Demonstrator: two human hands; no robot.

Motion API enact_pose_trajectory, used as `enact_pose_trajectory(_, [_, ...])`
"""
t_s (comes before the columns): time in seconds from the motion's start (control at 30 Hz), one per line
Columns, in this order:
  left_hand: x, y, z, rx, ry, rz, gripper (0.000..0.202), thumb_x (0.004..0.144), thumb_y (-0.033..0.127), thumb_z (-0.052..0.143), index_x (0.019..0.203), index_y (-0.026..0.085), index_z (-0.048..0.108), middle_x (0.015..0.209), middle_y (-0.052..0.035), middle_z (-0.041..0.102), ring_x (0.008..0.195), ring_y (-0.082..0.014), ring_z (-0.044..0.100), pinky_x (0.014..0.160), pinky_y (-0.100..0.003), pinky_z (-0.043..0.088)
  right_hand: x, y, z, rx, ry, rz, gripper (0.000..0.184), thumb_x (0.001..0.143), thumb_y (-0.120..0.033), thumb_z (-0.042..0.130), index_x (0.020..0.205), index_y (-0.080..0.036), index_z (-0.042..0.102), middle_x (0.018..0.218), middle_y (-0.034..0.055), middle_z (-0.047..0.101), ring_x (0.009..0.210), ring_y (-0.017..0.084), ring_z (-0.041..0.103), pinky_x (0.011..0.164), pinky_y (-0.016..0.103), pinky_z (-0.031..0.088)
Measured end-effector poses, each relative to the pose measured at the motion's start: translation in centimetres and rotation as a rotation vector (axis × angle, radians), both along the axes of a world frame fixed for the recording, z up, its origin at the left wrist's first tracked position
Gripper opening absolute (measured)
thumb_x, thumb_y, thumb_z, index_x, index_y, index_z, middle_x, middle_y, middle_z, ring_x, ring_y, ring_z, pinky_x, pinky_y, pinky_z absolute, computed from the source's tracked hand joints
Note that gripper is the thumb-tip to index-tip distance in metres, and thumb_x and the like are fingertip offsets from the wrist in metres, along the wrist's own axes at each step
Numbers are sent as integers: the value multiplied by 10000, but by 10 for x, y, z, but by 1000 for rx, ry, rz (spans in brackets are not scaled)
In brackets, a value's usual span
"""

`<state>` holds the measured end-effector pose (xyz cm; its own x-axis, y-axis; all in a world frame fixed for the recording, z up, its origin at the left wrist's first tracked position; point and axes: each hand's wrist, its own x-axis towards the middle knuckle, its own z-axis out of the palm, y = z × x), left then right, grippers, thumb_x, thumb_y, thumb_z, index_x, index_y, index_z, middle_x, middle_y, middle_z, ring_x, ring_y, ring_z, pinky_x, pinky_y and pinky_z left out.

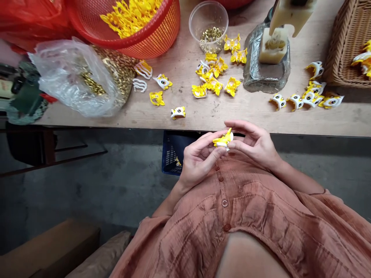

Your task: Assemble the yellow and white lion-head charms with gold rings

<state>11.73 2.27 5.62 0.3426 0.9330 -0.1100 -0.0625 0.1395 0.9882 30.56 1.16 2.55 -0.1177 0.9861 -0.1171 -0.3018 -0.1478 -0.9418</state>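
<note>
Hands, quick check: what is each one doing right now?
Left hand: fingers closed on the yellow and white toy piece.
Right hand: also pinching the same piece.

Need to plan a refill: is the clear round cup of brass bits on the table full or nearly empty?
Nearly empty. The clear cup holds only a shallow layer of brass pieces at its bottom; its walls above are bare.

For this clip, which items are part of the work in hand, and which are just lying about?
In hand:
- yellow-and-white piece, held by left hand and right hand
- loose yellow pieces
- clear cup of brass bits
- red basket

Lying about:
- plastic bag
- wicker basket
- blue crate
</note>
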Motion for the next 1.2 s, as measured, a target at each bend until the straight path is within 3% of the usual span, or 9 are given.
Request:
enact_pose_trajectory(0.17, [-4,-2,-6,76,88,26,383,893,243,821,1274,271,800,1119,-72,766,844,-139,735,719,-226,627,-1,0,-2,74,-21,73,348,912,-390,816,1206,-225,731,1163,53,717,1089,157,702,946,300,648])
enact_pose_trajectory(0.33, [-6,-2,-9,139,175,30,383,868,271,850,1248,253,812,1049,-75,766,896,-172,734,755,-258,617,-3,1,-4,153,-134,65,359,959,-447,752,1226,-212,707,1178,73,698,1093,166,685,945,308,639])
enact_pose_trajectory(0.57, [0,-3,-3,45,97,113,370,876,292,849,1237,227,802,1199,-99,795,861,-177,768,746,-279,643,-7,5,-7,128,4,71,353,934,-417,791,1222,-230,715,1173,57,690,1102,160,690,967,307,632])
enact_pose_trajectory(0.73, [0,-3,2,24,98,79,365,884,280,843,1240,214,795,1210,-101,811,728,-142,770,706,-266,661,-9,2,-7,138,16,32,316,924,-361,809,1202,-231,735,1156,49,680,1111,148,680,973,297,632])
enact_pose_trajectory(0.83, [-2,-4,5,3,134,69,355,885,272,842,1234,225,801,1246,-97,804,761,-147,785,741,-271,673,-10,-2,-8,139,0,14,336,928,-375,802,1224,-232,729,1168,55,680,1122,158,681,975,310,643])
enact_pose_trajectory(1.03, [-3,-6,7,17,173,78,347,875,250,847,1221,238,810,1177,-80,824,849,-172,798,776,-268,673,-12,-9,-8,134,82,19,349,927,-347,804,1238,-218,712,1184,61,655,1113,153,691,965,298,657])
enact_pose_trajectory(1.2, [-4,-8,4,73,204,43,346,896,249,824,1241,241,803,1165,-80,812,792,-146,767,736,-251,648,-13,-11,-8,141,-5,-14,320,945,-400,776,1187,-203,705,1170,69,684,1088,157,688,922,281,653])
